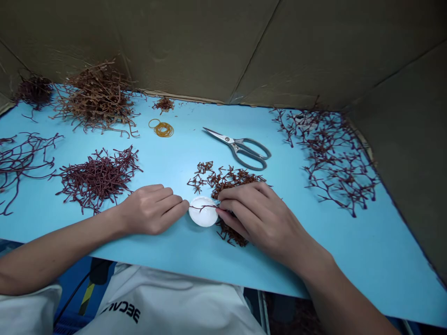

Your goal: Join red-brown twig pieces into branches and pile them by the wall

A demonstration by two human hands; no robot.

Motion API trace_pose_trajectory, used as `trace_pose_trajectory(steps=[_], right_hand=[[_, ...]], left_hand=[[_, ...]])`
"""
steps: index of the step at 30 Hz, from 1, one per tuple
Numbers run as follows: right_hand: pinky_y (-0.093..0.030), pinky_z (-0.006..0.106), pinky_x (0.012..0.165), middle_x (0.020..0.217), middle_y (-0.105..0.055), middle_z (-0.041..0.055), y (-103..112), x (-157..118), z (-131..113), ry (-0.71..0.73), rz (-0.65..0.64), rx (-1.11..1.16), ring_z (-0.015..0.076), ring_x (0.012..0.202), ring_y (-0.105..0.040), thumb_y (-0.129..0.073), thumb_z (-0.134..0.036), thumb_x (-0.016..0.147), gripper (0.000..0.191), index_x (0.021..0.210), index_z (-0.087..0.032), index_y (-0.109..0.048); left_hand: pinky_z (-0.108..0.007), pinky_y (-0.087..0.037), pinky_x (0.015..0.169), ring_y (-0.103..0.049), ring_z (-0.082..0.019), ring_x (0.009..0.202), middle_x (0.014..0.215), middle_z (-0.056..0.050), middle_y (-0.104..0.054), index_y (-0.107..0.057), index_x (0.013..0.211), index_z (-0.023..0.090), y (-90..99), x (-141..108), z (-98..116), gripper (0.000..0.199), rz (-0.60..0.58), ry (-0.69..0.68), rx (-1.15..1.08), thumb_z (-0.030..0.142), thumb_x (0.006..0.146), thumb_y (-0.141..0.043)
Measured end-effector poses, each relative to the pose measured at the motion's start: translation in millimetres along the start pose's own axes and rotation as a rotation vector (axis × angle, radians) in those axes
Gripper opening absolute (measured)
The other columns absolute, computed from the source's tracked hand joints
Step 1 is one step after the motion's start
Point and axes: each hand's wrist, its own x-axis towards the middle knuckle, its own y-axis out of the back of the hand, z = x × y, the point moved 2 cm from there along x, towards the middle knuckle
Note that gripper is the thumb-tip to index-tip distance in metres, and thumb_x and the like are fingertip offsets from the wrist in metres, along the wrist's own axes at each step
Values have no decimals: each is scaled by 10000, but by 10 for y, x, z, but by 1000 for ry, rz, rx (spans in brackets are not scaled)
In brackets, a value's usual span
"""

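A thin dark brown twig point(203, 207) stretches over a small white bowl point(204, 219) near the table's front edge. Its left end is pinched by my left hand point(155, 209), closed just left of the bowl. Its right end sits between the thumb and fingers of my right hand point(256, 216), on the bowl's right side. Short brown pieces point(235, 178) are spread behind and beneath my right hand, which hides part of them. Grey-handled scissors point(239, 148) lie behind these pieces, their tips towards the left.
Piles of dark stems point(99, 179) and tan stems point(99, 95) lie left. Yellow rubber bands point(163, 129) rest near the back. Branched dark twigs point(335, 158) cover the right side of the blue table point(377, 260). Cardboard walls point(195, 46) stand behind and right.
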Motion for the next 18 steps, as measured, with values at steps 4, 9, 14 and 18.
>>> trace_pose_trajectory(steps=[4, 9, 14, 18], right_hand=[[-497, 393, 792, 1036, -793, 127, 20, -7, 11, -4, 23, 2, 215, 880, -711, -707, -135, 1007, 75, 970, -138, -642], [-508, 383, 769, 1020, -788, 120, 32, -11, 2, 16, 36, 24, 214, 865, -705, -720, -118, 990, 84, 988, -142, -639], [-517, 361, 739, 1006, -775, 100, 30, -7, 1, -25, 70, 87, 214, 889, -714, -721, -129, 991, 102, 1029, -164, -634], [-552, 343, 776, 1047, -752, 90, 6, -2, 0, -136, 79, 280, 202, 926, -720, -709, -139, 1000, 104, 1057, -184, -635]], left_hand=[[-295, -486, 571, -640, -150, 640, 856, -67, -785, -722, 1070, 123, -4, -16, -7, 202, 4, 13, -29, 100, 1067, -521], [-321, -483, 543, -653, -171, 628, 876, -97, -803, -711, 1098, 90, 16, -32, -22, 185, 28, 27, -102, 94, 1049, -533], [-284, -548, 640, -731, -158, 734, 899, -77, -811, -715, 1127, 140, 27, -74, -114, 152, 124, 168, -253, 135, 1065, -577], [-272, -569, 666, -751, -157, 751, 891, -77, -815, -727, 1105, 137, 29, -54, -177, 94, 185, 200, -275, 144, 1033, -668]])
